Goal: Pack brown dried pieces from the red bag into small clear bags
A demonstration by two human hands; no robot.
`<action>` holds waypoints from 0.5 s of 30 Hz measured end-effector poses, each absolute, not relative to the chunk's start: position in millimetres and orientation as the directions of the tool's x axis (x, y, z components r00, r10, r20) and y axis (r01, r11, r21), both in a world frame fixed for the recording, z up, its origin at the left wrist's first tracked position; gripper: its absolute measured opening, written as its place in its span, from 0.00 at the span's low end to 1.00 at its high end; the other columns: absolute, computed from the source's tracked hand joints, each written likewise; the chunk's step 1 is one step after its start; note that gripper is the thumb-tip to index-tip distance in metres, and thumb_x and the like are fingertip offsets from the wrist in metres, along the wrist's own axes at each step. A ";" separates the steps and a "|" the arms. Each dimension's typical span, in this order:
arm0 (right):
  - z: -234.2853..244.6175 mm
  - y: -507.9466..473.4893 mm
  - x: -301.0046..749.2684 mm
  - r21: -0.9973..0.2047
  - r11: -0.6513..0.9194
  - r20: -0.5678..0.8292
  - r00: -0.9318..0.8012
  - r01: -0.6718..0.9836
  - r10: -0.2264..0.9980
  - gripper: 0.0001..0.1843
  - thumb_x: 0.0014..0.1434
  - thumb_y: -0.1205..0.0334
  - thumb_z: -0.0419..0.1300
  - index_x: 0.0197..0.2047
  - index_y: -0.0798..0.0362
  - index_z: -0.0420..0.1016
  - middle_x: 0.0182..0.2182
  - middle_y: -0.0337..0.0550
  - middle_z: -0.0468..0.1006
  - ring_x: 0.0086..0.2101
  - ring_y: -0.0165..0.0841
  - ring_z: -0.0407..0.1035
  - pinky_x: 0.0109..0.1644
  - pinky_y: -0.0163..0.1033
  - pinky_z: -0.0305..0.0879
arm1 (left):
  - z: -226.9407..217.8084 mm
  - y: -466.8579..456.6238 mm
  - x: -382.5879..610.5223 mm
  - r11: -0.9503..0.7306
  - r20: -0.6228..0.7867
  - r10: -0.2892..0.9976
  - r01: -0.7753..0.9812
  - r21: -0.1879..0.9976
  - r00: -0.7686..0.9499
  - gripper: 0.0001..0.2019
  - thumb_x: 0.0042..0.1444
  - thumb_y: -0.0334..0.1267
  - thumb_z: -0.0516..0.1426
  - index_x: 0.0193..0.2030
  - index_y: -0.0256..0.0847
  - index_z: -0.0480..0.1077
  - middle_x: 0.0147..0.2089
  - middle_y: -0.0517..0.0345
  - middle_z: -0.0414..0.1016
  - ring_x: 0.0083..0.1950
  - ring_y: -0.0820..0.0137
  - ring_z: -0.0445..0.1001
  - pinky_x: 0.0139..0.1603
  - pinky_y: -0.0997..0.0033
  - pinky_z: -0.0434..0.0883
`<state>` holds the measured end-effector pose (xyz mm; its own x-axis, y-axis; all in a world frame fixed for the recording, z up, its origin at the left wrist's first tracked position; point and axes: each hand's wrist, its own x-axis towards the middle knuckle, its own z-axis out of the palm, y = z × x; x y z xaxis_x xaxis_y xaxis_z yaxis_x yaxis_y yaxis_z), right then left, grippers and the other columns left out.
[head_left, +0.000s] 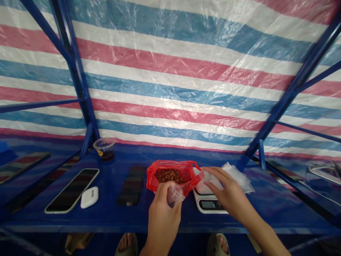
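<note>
A red plastic bag (160, 170) full of brown nuts or beans (169, 175) stands open on the blue shelf (112, 217). My left hand (163, 209) is closed on a small clear plastic bag (174, 194) just in front of the red bag. My right hand (226, 192) reaches over a white kitchen scale (210, 204), its fingers pinching the clear plastic by the red bag's handle. A pile of clear bags (238, 177) lies on the scale behind that hand.
A phone (72, 189) and a white earbud case (89, 197) lie at the left, a dark blurred rectangle (132, 185) beside them. A clear cup of dark liquid (104, 148) stands by a blue frame post (77, 71). Striped tarp hangs behind. My sandalled feet show below.
</note>
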<state>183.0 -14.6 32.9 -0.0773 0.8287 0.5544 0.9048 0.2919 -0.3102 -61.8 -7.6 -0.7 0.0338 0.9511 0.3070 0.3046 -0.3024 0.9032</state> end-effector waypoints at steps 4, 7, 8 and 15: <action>66.5 21.4 117.4 -0.095 0.394 0.314 -0.348 0.914 0.883 0.25 0.62 0.76 0.54 0.61 0.52 0.74 0.55 0.52 0.78 0.55 0.42 0.72 0.62 0.48 0.66 | -8.7 -8.5 -65.2 -0.170 0.239 0.970 0.556 0.813 -0.054 0.17 0.60 0.35 0.56 0.56 0.47 0.69 0.59 0.49 0.74 0.51 0.54 0.79 0.47 0.57 0.74; 73.7 45.8 93.6 0.036 0.345 0.129 -0.347 0.938 0.929 0.24 0.57 0.82 0.52 0.52 0.58 0.78 0.50 0.56 0.81 0.55 0.44 0.72 0.62 0.47 0.66 | -15.0 -6.4 -65.0 -0.151 0.224 0.973 0.601 0.785 -0.049 0.19 0.61 0.34 0.55 0.59 0.46 0.69 0.64 0.45 0.71 0.57 0.50 0.77 0.51 0.51 0.75; 72.8 51.7 90.8 0.059 0.334 0.089 -0.339 0.941 0.937 0.24 0.56 0.83 0.52 0.51 0.58 0.79 0.50 0.57 0.81 0.56 0.45 0.72 0.62 0.46 0.66 | -17.1 -5.2 -64.9 -0.173 0.250 0.967 0.595 0.785 -0.049 0.19 0.60 0.34 0.56 0.59 0.44 0.69 0.63 0.45 0.71 0.60 0.49 0.75 0.55 0.49 0.74; 43.2 74.2 106.8 -0.125 0.394 0.067 -0.389 0.910 0.919 0.27 0.52 0.82 0.54 0.50 0.53 0.79 0.52 0.50 0.81 0.54 0.39 0.73 0.60 0.40 0.65 | -26.0 4.2 -65.7 -0.305 0.358 0.932 0.407 0.861 -0.058 0.19 0.55 0.29 0.56 0.54 0.42 0.72 0.54 0.46 0.76 0.58 0.53 0.73 0.62 0.45 0.70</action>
